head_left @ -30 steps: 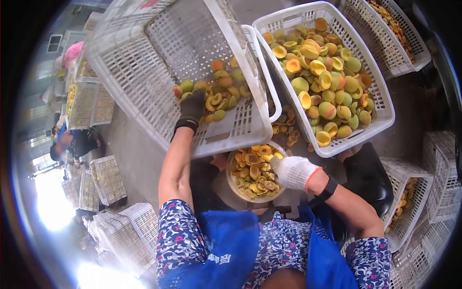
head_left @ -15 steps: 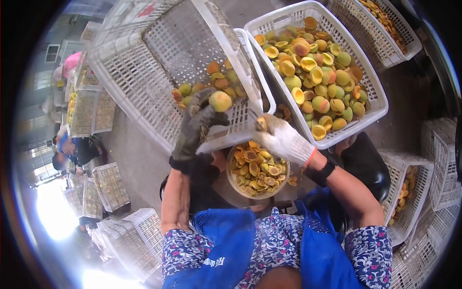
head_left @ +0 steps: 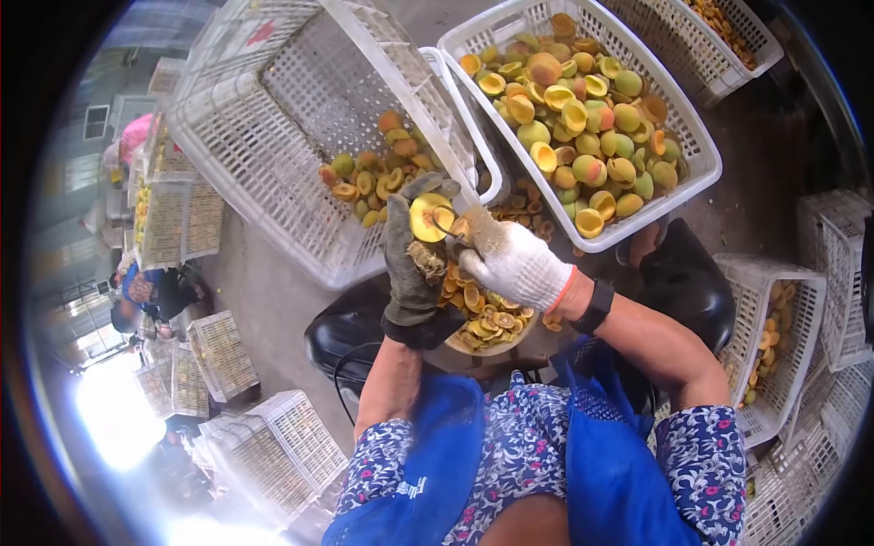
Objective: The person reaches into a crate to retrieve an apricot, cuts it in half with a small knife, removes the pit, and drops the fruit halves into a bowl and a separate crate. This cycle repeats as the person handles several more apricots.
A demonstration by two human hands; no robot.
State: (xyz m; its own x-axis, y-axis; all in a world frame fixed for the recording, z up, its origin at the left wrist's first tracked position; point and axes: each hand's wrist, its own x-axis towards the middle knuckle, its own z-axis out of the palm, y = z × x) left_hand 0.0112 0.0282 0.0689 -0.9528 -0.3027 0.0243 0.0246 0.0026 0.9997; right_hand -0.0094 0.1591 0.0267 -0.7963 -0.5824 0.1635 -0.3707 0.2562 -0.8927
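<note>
My left hand [head_left: 411, 273], in a dark, dirty work glove, is closed around a peach half [head_left: 424, 218] with its yellow cut face turned up. In a white knitted glove, my right hand [head_left: 523, 267] grips a pitting tool [head_left: 442, 221] whose thin curved metal blade is at the cut face. Both hands are above a round tub [head_left: 517, 342] of peach trimmings, partly covering it. Beyond my left hand, a tilted white crate [head_left: 264, 173] has several peach halves [head_left: 369, 173] in its lower corner. A second white crate [head_left: 716, 168], full of hollowed peach halves [head_left: 592, 118], stands to the right.
More trimmings [head_left: 528, 205] lie between the two crates. Another crate [head_left: 724, 77] with fruit pieces is at the far right, and one [head_left: 778, 364] stands by my right elbow. Stacked crates [head_left: 273, 446] and other people [head_left: 150, 291] are at the left.
My left hand has brought a peach from the tilted crate toward my right hand; its cut face now shows. The tool in my right hand has come against it. The view has shifted slightly.
</note>
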